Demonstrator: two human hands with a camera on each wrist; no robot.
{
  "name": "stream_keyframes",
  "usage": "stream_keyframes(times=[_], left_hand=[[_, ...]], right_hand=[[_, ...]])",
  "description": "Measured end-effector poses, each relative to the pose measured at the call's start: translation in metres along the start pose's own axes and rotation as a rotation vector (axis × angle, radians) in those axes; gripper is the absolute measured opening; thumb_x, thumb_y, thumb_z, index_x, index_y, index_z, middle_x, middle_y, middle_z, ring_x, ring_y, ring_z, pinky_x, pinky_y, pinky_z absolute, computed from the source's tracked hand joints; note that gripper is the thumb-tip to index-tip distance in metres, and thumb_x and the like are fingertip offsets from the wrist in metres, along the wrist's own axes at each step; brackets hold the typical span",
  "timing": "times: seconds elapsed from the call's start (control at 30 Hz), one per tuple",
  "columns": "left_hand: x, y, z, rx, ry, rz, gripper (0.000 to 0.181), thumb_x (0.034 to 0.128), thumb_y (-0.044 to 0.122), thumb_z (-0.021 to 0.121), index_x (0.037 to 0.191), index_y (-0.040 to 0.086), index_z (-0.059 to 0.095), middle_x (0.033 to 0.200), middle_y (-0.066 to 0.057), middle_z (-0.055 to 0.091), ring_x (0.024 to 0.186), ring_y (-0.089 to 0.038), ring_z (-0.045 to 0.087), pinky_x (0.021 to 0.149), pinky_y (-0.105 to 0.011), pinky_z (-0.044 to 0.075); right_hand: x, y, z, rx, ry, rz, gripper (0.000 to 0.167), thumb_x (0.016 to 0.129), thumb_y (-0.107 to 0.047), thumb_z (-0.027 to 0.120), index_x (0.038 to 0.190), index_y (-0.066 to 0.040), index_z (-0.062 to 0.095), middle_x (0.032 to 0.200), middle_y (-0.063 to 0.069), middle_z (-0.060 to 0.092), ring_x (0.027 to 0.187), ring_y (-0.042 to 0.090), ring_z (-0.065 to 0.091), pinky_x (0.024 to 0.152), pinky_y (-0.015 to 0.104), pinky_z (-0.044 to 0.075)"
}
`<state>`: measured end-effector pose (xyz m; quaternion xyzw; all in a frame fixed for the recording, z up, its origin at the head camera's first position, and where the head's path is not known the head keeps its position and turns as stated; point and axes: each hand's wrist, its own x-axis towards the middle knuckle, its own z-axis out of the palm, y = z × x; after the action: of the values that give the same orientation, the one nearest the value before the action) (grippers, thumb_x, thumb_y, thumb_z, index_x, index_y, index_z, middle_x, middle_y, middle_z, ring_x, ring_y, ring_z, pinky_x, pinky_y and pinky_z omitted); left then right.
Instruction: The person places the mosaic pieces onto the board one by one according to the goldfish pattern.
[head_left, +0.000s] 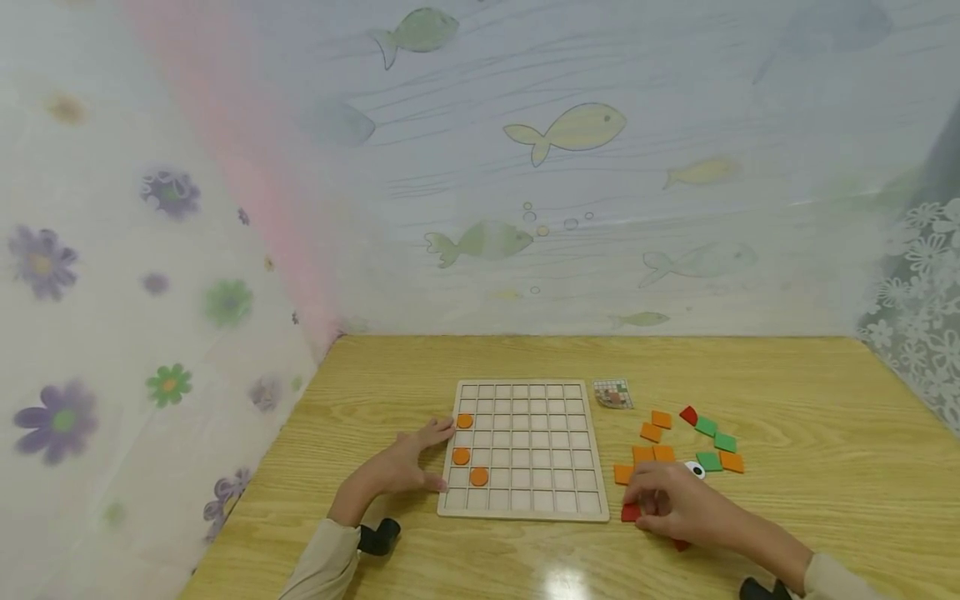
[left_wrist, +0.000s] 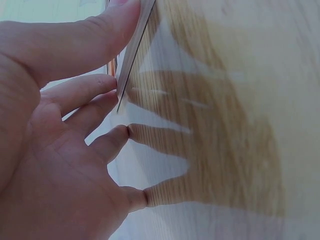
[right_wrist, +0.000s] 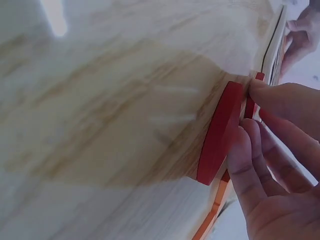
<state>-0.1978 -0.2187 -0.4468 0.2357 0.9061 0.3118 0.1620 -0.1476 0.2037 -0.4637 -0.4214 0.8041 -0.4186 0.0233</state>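
Observation:
A square wooden grid board (head_left: 522, 515) lies on the table with three orange discs (head_left: 479, 477) in its left columns. My left hand (head_left: 408, 461) rests at the board's left edge, fingers spread; the left wrist view shows the hand (left_wrist: 65, 145) with its thumb against the board's edge (left_wrist: 134, 57). To the right of the board, my right hand (head_left: 671, 500) pinches a red tile (head_left: 629, 513) at the table between thumb and fingers. In the right wrist view, a curved-edged red piece (right_wrist: 220, 135) lies nearer the camera than the pinched tile; the hand partly hides both.
Orange tiles (head_left: 661, 419), green tiles (head_left: 724, 442), a red rounded piece (head_left: 688, 415) and a white disc with a black dot (head_left: 696, 471) lie around the right hand. A small pattern card (head_left: 613, 393) sits beyond the board's right corner. Patterned cloth walls (head_left: 600, 283) bound the table.

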Motion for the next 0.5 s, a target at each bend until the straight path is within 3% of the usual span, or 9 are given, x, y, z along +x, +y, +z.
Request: stream_keyframes(times=[0.5], left_hand=[[-0.0001,-0.0006,0.0003,0.013,0.004,-0.01,0.086,0.0762,0.016,0.079,0.147,0.006,0.032,0.155,-0.011,0.021,0.142,-0.035,0.012,0.105,-0.067,-0.002]], right_hand=[[0.006,-0.0022,0.0025,-0.024,-0.005,0.023,0.013,0.08,-0.006,0.074,0.086,-0.016,0.068,0.078,-0.008,0.055,0.061,-0.001,0.051,0.048,0.019,0.047]])
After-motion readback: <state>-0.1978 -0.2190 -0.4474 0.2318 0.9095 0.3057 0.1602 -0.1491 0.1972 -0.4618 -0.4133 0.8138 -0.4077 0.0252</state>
